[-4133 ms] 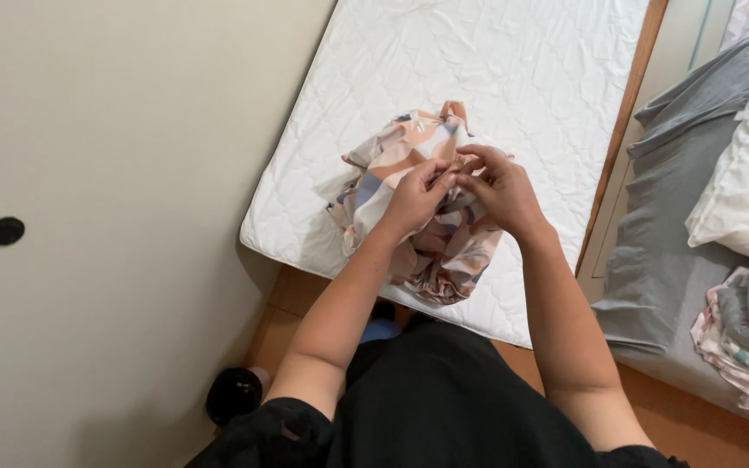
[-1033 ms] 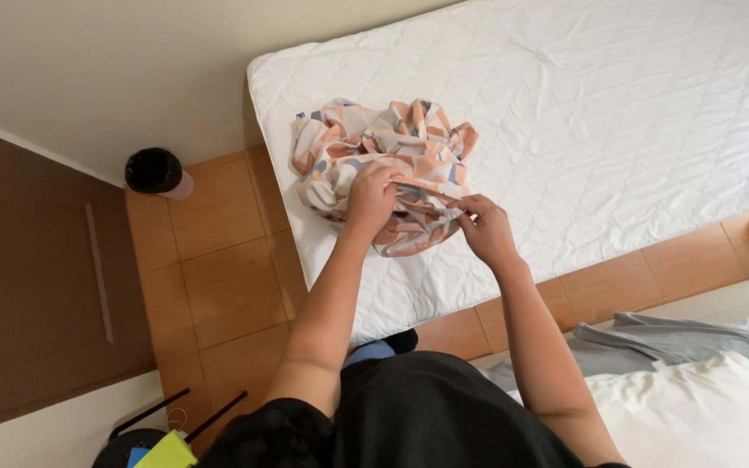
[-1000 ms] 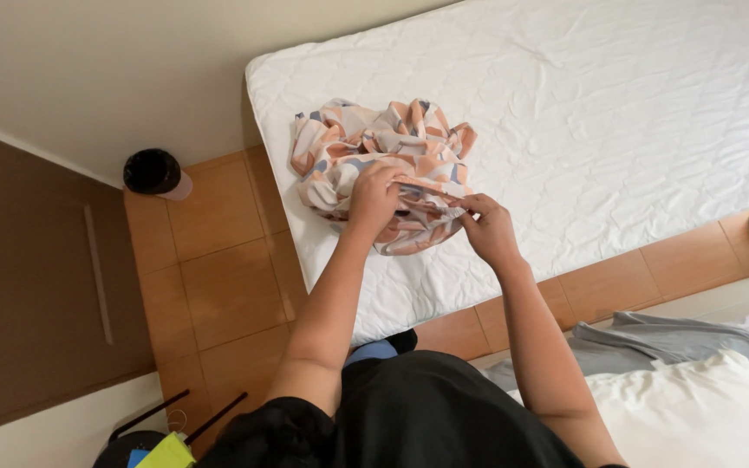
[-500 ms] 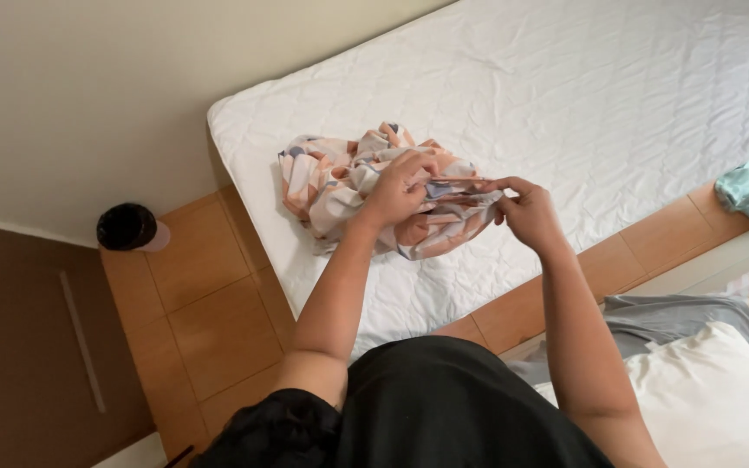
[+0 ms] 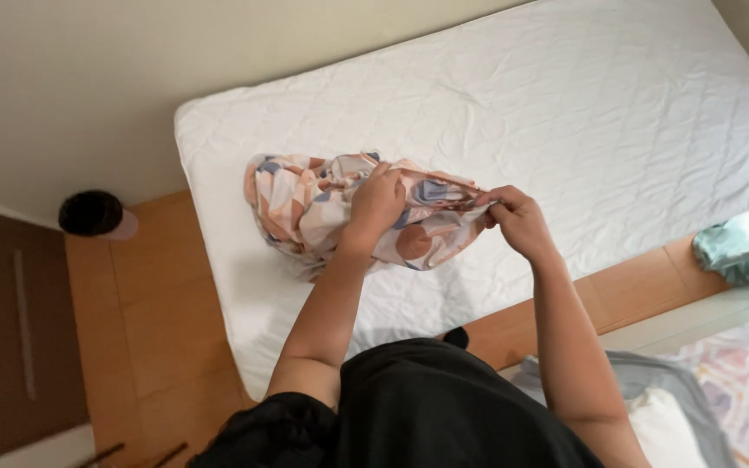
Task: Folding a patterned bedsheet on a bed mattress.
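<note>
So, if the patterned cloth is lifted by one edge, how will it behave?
The patterned cloth lies crumpled in soft folds, so it would probably hang limp. It looks thin, likely light. The stretched edge between left hand and right hand suggests it sags once released.

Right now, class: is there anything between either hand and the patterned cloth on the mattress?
Nothing visible. The left hand and right hand both already grip the patterned cloth, stretching its edge over the white mattress.

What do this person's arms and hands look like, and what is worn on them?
Both arms are bare from short black sleeves down. The left hand and right hand wear no gloves; no rings, watch or bracelet are visible.
</note>
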